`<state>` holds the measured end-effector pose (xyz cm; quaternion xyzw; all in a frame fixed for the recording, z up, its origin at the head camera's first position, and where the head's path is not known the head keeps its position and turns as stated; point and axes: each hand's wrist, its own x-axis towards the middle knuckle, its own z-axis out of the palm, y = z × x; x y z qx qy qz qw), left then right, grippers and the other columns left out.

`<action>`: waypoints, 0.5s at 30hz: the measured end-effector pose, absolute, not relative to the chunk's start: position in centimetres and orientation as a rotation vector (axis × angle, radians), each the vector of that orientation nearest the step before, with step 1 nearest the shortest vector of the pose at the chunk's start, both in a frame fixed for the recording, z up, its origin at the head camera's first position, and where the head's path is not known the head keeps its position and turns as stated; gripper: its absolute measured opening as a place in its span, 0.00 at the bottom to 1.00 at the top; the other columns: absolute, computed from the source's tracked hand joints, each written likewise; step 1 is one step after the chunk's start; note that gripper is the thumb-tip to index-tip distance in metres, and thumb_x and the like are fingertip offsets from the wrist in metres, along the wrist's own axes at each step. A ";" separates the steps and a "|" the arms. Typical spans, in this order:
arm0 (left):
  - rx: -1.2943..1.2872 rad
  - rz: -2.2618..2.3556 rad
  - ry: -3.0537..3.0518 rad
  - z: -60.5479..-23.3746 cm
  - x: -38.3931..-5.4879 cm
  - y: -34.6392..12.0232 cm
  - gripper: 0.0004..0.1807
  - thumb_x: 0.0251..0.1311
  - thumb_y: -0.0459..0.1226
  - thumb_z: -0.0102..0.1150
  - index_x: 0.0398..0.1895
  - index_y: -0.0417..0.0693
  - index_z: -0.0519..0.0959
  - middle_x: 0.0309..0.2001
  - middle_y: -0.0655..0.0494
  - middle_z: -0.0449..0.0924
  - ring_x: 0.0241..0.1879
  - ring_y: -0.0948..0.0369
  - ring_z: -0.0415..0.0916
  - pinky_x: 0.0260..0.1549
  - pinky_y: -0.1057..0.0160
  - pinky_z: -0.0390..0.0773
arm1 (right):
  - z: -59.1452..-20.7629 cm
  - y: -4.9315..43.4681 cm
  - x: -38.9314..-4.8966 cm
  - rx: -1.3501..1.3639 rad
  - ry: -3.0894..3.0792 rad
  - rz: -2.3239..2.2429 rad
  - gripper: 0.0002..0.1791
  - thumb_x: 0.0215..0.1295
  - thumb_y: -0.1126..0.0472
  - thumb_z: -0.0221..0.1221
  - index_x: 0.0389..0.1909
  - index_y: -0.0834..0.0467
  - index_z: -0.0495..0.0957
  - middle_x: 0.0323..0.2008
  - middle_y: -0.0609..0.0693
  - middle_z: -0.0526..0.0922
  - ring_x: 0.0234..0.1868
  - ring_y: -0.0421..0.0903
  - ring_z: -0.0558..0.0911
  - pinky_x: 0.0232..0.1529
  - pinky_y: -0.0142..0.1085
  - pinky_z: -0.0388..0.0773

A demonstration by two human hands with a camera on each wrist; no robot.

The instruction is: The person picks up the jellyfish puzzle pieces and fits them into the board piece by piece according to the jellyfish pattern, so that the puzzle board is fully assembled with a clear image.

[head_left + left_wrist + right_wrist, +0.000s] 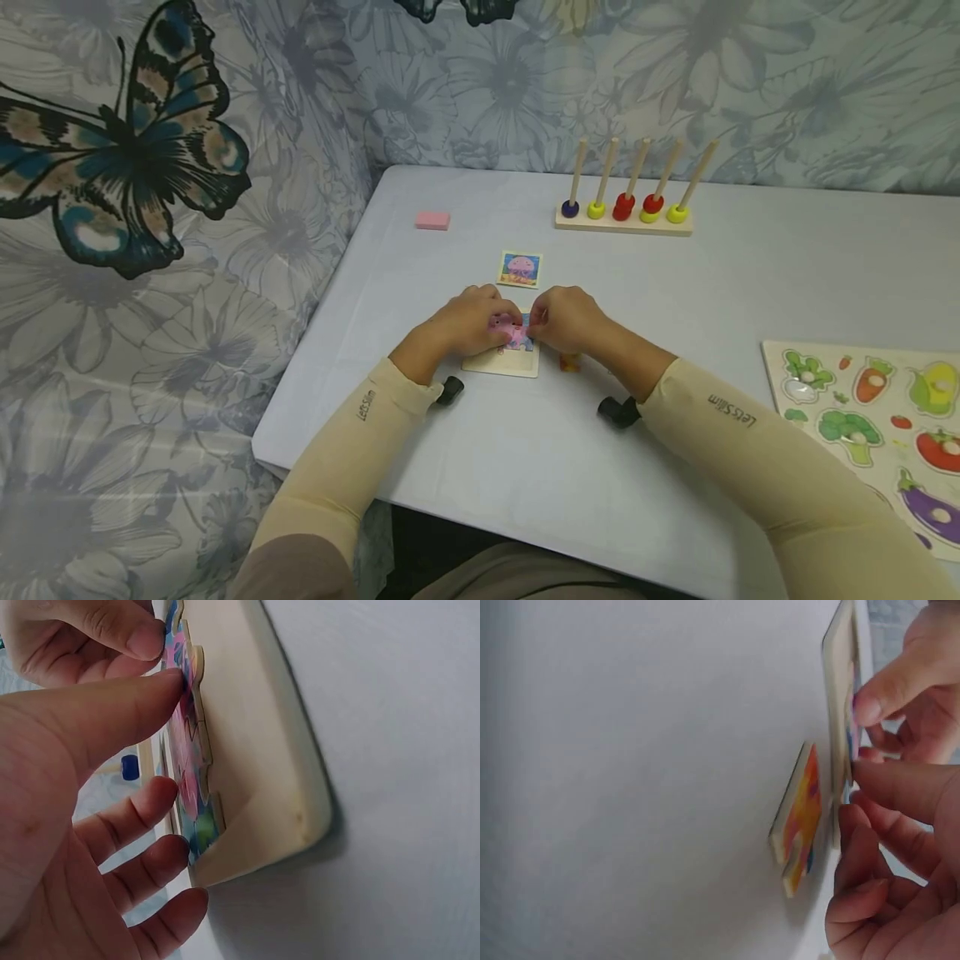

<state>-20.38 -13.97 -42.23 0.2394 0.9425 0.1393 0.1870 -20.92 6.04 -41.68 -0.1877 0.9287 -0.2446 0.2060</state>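
Note:
A small wooden jigsaw board (501, 364) lies on the table with pink and blue puzzle pieces (187, 742) across its far part; its near part is bare wood. My left hand (472, 323) rests over the left side, thumb pressing a pink piece and the other fingers loosely bent along the pieces. At the right edge, my right hand (570, 321) pinches a puzzle piece (846, 793) with blue on it, mostly hidden by the fingertips. An orange and yellow puzzle piece (802, 810) lies beside the board, below my right hand. A square jellyfish picture (521, 269) lies just beyond.
A pink block (432, 221) sits at the far left. Toward the back stands a wooden peg rack (626, 223) with colored beads on its pegs. A vegetable puzzle board (862, 417) lies at the right, partly behind my right sleeve. The table's near edge (480, 522) runs before my lap.

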 end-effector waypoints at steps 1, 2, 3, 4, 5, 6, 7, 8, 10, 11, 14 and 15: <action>0.667 0.393 2.651 -42.2 -20.4 -14.0 0.15 0.69 0.46 0.63 0.57 0.68 0.82 0.51 0.57 0.74 0.52 0.56 0.68 0.52 0.55 0.73 | -41.7 6.1 -21.0 -0.519 2.586 -0.676 0.09 0.66 0.56 0.68 0.28 0.55 0.84 0.26 0.49 0.81 0.32 0.47 0.77 0.30 0.35 0.72; 0.661 0.393 2.649 -42.2 -20.4 -13.9 0.15 0.68 0.46 0.63 0.57 0.68 0.82 0.51 0.58 0.74 0.52 0.56 0.68 0.52 0.55 0.72 | -41.7 6.1 -21.1 -0.513 2.582 -0.674 0.09 0.66 0.56 0.68 0.28 0.55 0.84 0.25 0.49 0.80 0.31 0.47 0.77 0.29 0.35 0.72; 0.658 0.397 2.648 -42.2 -20.5 -13.9 0.14 0.68 0.46 0.64 0.56 0.68 0.82 0.51 0.57 0.74 0.52 0.56 0.68 0.52 0.55 0.72 | -41.8 6.1 -21.1 -0.513 2.578 -0.672 0.09 0.66 0.56 0.68 0.28 0.55 0.84 0.25 0.49 0.81 0.31 0.46 0.77 0.29 0.34 0.72; 0.654 0.406 2.647 -42.2 -20.5 -13.9 0.14 0.68 0.46 0.64 0.56 0.67 0.83 0.50 0.57 0.74 0.52 0.56 0.68 0.52 0.55 0.73 | -41.8 6.1 -21.2 -0.514 2.573 -0.669 0.09 0.66 0.56 0.68 0.27 0.55 0.84 0.25 0.49 0.81 0.31 0.46 0.77 0.29 0.34 0.72; 0.652 0.418 2.646 -42.2 -20.6 -13.9 0.14 0.67 0.46 0.65 0.55 0.67 0.83 0.50 0.57 0.74 0.52 0.57 0.69 0.52 0.55 0.73 | -41.8 6.1 -21.3 -0.516 2.567 -0.664 0.10 0.66 0.56 0.67 0.27 0.55 0.84 0.25 0.49 0.81 0.31 0.46 0.78 0.29 0.34 0.72; 0.649 0.433 2.642 -42.2 -20.7 -13.9 0.14 0.67 0.45 0.66 0.54 0.66 0.84 0.50 0.57 0.75 0.52 0.57 0.69 0.52 0.55 0.73 | -41.8 6.2 -21.3 -0.515 2.562 -0.665 0.10 0.66 0.55 0.67 0.27 0.55 0.84 0.26 0.49 0.81 0.31 0.46 0.78 0.30 0.34 0.72; 0.642 0.458 2.635 -42.2 -20.7 -13.9 0.13 0.66 0.45 0.67 0.53 0.65 0.84 0.50 0.57 0.75 0.52 0.57 0.69 0.53 0.55 0.73 | -41.8 6.2 -21.3 -0.512 2.557 -0.663 0.10 0.66 0.55 0.67 0.27 0.54 0.84 0.26 0.49 0.81 0.31 0.46 0.78 0.30 0.35 0.72; 0.634 0.490 2.628 -42.2 -20.9 -13.8 0.13 0.65 0.44 0.68 0.53 0.64 0.85 0.50 0.57 0.76 0.52 0.57 0.70 0.53 0.56 0.73 | -41.7 6.2 -21.4 -0.503 2.551 -0.666 0.10 0.66 0.55 0.67 0.27 0.54 0.84 0.26 0.48 0.81 0.30 0.46 0.78 0.30 0.35 0.73; 0.606 0.560 2.601 -42.3 -21.1 -13.8 0.13 0.64 0.42 0.69 0.51 0.62 0.86 0.51 0.57 0.77 0.53 0.58 0.71 0.56 0.56 0.73 | -41.7 6.3 -21.4 -0.487 2.536 -0.678 0.10 0.66 0.55 0.67 0.26 0.54 0.84 0.26 0.48 0.81 0.30 0.45 0.78 0.31 0.35 0.73; 0.592 0.591 2.585 -42.4 -21.3 -13.8 0.13 0.63 0.42 0.70 0.50 0.62 0.87 0.52 0.57 0.78 0.53 0.58 0.72 0.57 0.57 0.72 | -41.7 6.4 -21.4 -0.478 2.529 -0.688 0.10 0.66 0.55 0.67 0.26 0.54 0.84 0.25 0.48 0.82 0.29 0.45 0.78 0.31 0.36 0.74; 0.528 0.662 2.538 -42.5 -21.8 -13.8 0.13 0.62 0.40 0.71 0.49 0.60 0.88 0.53 0.59 0.78 0.54 0.60 0.72 0.59 0.58 0.72 | -41.9 6.5 -21.6 -0.471 2.512 -0.715 0.09 0.65 0.55 0.67 0.27 0.54 0.85 0.24 0.47 0.81 0.29 0.45 0.78 0.31 0.36 0.73; 0.511 0.671 2.525 -42.5 -21.9 -13.8 0.13 0.62 0.40 0.72 0.49 0.60 0.88 0.54 0.59 0.79 0.54 0.60 0.72 0.60 0.58 0.72 | -41.9 6.5 -21.6 -0.471 2.508 -0.721 0.09 0.65 0.56 0.67 0.27 0.54 0.85 0.24 0.47 0.81 0.29 0.45 0.78 0.31 0.36 0.73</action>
